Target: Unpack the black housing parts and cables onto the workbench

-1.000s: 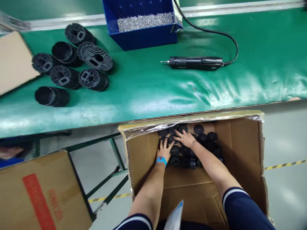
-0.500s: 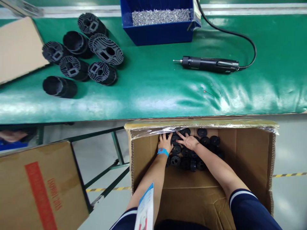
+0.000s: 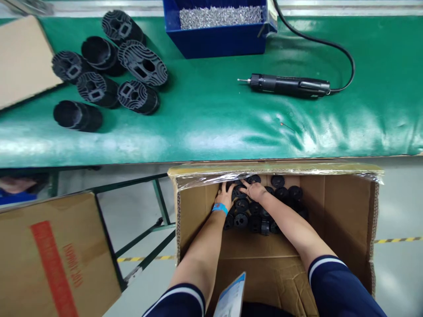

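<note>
Both my arms reach down into a deep cardboard box (image 3: 261,254) where several black cylindrical plastic parts (image 3: 241,220) are packed together at the far side. My left hand (image 3: 224,197), with a blue band at the wrist, is by the box's left wall, its fingers apart over the parts. Just right of it, my right hand (image 3: 254,191) stretches its fingers leftward onto the same cluster. Fingertips of both hands touch or nearly touch a dark part between them; neither is seen wrapped round one.
Above the box is a green-covered bench (image 3: 198,114). It carries black ribbed housings (image 3: 143,64) at left, a blue bin (image 3: 218,42) of small metal screws, and a corded electric screwdriver (image 3: 291,86). A closed carton (image 3: 66,255) stands lower left near a green metal frame (image 3: 160,198).
My left hand has shifted slightly left and up, and my right hand slightly left. The view has moved a little, and the hanging card has swung right.
</note>
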Demonstrator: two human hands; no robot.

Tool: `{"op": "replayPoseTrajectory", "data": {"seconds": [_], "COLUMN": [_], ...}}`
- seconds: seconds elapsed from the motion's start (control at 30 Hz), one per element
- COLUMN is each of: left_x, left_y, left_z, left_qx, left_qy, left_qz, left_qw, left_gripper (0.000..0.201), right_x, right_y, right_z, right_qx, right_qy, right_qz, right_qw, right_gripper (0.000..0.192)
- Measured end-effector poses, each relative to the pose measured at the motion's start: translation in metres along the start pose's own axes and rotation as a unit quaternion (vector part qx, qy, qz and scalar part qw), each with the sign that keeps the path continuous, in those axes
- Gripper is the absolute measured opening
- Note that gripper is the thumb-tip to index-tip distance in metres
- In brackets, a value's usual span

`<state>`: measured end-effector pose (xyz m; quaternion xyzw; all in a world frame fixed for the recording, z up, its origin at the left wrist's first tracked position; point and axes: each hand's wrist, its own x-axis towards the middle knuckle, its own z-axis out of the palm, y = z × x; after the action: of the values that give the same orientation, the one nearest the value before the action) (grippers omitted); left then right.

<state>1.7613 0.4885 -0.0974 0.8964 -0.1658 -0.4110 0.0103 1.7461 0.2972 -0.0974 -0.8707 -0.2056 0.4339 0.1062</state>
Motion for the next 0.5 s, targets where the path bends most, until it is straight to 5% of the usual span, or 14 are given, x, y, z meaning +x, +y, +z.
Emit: {"op": "replayPoseTrajectory", "data": {"seconds": [0.5], "left_x": [0.005], "left_y": [-0.004], "left_z": [0.002], "left_qx": [0.011], "left_qy": [-0.017], "left_qz": [0.016], "left_qw": [1.0], "left_gripper": [0.075], "right_x": [-0.009], "right_y": [0.003], "right_z": [0.026], "right_qx": [0.0], "right_qy": [0.051], "right_qz": [-0.003], "right_qw": [0.999], "right_gripper": [0.05]}}
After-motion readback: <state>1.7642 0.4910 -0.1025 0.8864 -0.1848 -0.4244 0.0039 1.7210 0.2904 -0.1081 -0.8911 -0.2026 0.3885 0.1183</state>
